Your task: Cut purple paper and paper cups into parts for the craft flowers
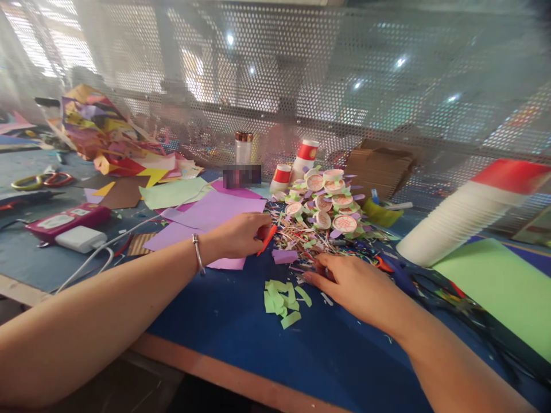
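Left hand (247,235): the fingers are curled and narrow, right at an orange item (267,240); they seem to touch it, but I cannot tell if they grip it.
Right hand (340,275): half open, a small gap between thumb and bent fingers; it is low beside the scraps (307,232), and I see nothing held.
Green slips (291,319): lie loose on the table (241,338), in front of and between the hands, probably so that both can reach them easily.
Purple piece (284,256): lies between the hands, at the edge of the scraps.
Cups (322,203): heaped behind the scraps, perhaps to leave the near side free.
Cup stack (465,212): leans at right, beside green paper (499,287).
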`<state>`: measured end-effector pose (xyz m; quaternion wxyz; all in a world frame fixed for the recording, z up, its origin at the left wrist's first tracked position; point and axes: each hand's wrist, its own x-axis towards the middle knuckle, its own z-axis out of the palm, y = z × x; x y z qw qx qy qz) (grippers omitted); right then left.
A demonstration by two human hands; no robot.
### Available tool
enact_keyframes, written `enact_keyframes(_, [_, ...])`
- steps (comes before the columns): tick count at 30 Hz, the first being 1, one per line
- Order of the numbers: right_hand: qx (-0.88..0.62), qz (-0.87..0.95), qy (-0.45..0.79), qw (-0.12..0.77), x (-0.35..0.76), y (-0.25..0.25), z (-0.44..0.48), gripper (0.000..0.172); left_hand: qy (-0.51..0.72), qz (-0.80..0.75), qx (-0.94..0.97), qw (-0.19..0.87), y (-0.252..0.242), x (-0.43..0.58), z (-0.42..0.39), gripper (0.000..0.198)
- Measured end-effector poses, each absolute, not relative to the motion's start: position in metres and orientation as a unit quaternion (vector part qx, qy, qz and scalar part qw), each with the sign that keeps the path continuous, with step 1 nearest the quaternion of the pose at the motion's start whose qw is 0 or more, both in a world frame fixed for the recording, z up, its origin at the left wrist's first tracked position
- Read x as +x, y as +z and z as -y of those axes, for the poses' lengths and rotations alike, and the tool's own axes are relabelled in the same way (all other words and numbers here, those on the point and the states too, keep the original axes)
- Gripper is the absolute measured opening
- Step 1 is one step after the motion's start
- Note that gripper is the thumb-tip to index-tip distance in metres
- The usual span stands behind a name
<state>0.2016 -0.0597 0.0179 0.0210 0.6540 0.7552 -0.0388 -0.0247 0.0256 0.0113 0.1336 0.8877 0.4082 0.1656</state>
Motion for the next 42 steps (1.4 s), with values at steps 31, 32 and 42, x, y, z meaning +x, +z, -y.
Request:
enact_keyframes(31, [0.661, -0.749, -0.037, 0.017, 0.201, 0.018, 0.060, 0.030, 0.150, -0.411, 0.885, 0.161, 0.005, -0.023, -0.026, 0.011])
enact_keyframes(32, [0.660, -0.750, -0.037, 0.016, 0.201, 0.018, 0.060, 0.029, 0.146, -0.411, 0.885, 0.160, 0.005, -0.024, -0.026, 0.012])
enact_keyframes(42, [0.654, -0.756, -0.035, 0.009, 0.201, 0.015, 0.058, 0.027, 0.105, -0.417, 0.887, 0.170, 0.005, -0.025, -0.023, 0.017])
